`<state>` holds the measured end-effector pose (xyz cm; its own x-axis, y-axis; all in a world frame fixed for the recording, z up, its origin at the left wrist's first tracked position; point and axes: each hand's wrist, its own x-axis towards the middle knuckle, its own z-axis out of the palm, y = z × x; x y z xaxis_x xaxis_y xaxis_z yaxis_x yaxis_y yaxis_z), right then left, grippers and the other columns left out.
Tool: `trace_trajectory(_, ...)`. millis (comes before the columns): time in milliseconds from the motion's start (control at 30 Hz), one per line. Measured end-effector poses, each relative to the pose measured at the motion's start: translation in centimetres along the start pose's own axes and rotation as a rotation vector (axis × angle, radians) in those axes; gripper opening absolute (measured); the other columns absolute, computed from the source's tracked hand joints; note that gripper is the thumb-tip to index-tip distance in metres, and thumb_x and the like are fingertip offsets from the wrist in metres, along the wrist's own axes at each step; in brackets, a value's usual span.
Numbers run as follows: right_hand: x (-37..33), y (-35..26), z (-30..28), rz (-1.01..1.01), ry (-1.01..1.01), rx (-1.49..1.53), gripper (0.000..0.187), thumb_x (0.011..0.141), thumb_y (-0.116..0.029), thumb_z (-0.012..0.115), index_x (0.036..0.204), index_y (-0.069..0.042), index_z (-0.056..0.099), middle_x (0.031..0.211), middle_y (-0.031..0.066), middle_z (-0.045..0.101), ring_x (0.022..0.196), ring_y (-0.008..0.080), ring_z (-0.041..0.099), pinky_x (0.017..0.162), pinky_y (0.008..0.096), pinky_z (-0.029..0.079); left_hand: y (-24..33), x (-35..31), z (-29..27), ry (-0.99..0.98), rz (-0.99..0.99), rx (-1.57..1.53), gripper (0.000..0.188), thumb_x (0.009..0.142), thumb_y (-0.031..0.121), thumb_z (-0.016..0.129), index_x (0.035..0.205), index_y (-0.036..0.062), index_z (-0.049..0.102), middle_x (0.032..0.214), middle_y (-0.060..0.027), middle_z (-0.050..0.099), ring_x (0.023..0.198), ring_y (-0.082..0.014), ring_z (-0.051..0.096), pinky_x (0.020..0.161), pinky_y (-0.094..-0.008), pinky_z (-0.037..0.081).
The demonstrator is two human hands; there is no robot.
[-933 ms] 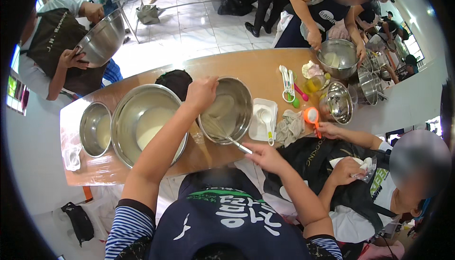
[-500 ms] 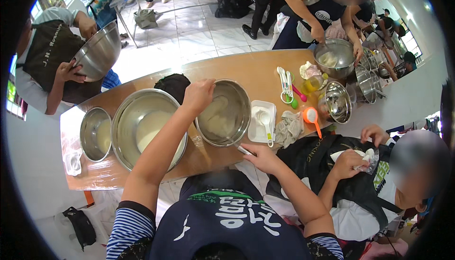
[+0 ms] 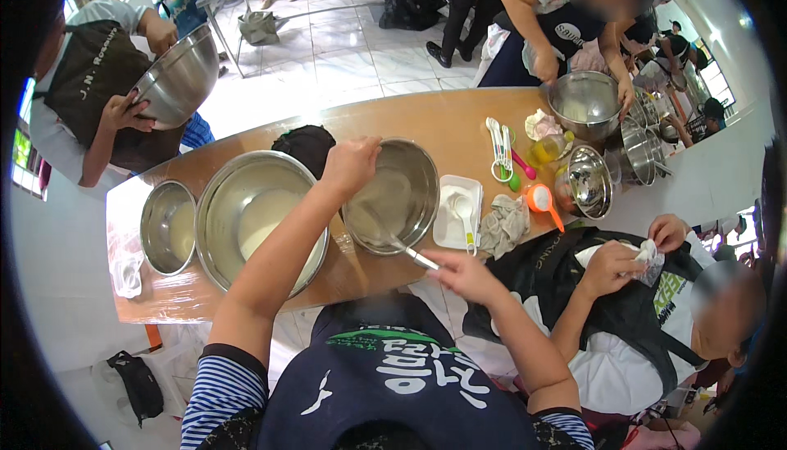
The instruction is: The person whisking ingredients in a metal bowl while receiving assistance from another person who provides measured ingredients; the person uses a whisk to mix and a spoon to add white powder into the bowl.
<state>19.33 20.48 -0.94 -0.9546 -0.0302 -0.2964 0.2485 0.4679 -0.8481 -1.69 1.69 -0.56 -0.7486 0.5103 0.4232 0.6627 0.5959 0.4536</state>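
Note:
My left hand [image 3: 354,163] is closed on the far rim of a steel mixing bowl [image 3: 427,196] standing on the table. Between the fingers of my right hand [image 3: 469,276] is the metal handle of a whisk [image 3: 416,256], which slants into this bowl. Its wire end is smeared by motion against the pale mixture inside. Under my left forearm sits a larger steel bowl [image 3: 215,229] of cream-coloured batter, partly hidden by the arm. Farther left, a smaller steel bowl [image 3: 152,233] also contains some pale batter.
Right of my bowl are a white tray [image 3: 445,235] with a measuring spoon, a crumpled cloth [image 3: 502,225], an orange-handled scoop [image 3: 541,198] and white measuring spoons [image 3: 498,148]. A black bundle [image 3: 305,148] lies behind. Co-workers handle a bowl [image 3: 176,81] at left and another bowl [image 3: 584,93] at far right.
The whisk has swung within the bowl, its handle shifting slightly right with my right hand. My left hand keeps the rim. The co-worker at right has raised the small packet somewhat.

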Motion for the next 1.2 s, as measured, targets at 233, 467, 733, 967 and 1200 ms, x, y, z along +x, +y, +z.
trace_trajectory(233,-1.3,-3.8,-0.4,0.202,-0.183,0.119,0.037,0.079,-0.015,0.056,0.115,-0.003,0.053,0.1,0.0152,0.061,0.089,0.0243,0.06,0.078,0.0311,0.045,-0.1,-0.4,0.1,0.047,0.015,-0.006,0.015,0.078,0.015,0.054,0.09,0.0067,0.059,0.078,-0.0135,0.061,0.069,-0.0316,0.059,0.06,-0.0409,0.047)
trace_trajectory(467,0.3,1.5,0.1,0.188,-0.064,-0.108,0.037,0.079,-0.017,0.055,0.114,-0.005,0.052,0.103,0.0182,0.059,0.096,0.0311,0.056,0.082,0.0329,0.043,-0.2,-0.3,-0.1,0.04,-0.027,0.006,0.014,0.079,0.015,0.054,0.09,0.0071,0.057,0.078,-0.0134,0.061,0.069,-0.0327,0.059,0.059,-0.0417,0.047)
trace_trajectory(733,0.4,-1.1,-0.6,0.089,0.202,-0.681,0.036,0.081,-0.023,0.051,0.116,-0.017,0.05,0.081,0.0185,0.06,0.073,0.0362,0.058,0.065,0.0442,0.046,0.5,-0.5,-0.2,-0.02,-0.062,0.025,0.018,0.08,0.016,0.054,0.095,0.008,0.06,0.082,-0.0127,0.061,0.072,-0.0309,0.059,0.062,-0.0393,0.047)
trace_trajectory(967,0.7,-2.0,-0.5,0.027,0.056,-0.465,0.032,0.08,-0.024,0.051,0.11,-0.015,0.055,0.085,0.0197,0.061,0.078,0.0353,0.059,0.069,0.043,0.047,0.4,-0.4,-0.1,0.012,-0.055,0.012,0.019,0.08,0.016,0.054,0.096,0.0075,0.061,0.08,-0.0131,0.061,0.071,-0.0316,0.059,0.062,-0.0395,0.047)
trace_trajectory(1200,1.1,1.5,-0.4,-0.123,-0.029,-0.199,0.033,0.08,-0.026,0.053,0.11,-0.013,0.056,0.091,0.0188,0.061,0.083,0.0341,0.059,0.071,0.0417,0.046,0.4,-0.3,-0.4,-0.015,-0.079,0.027,0.019,0.079,0.014,0.053,0.095,0.0065,0.059,0.084,-0.0131,0.062,0.073,-0.0317,0.06,0.063,-0.0403,0.048)
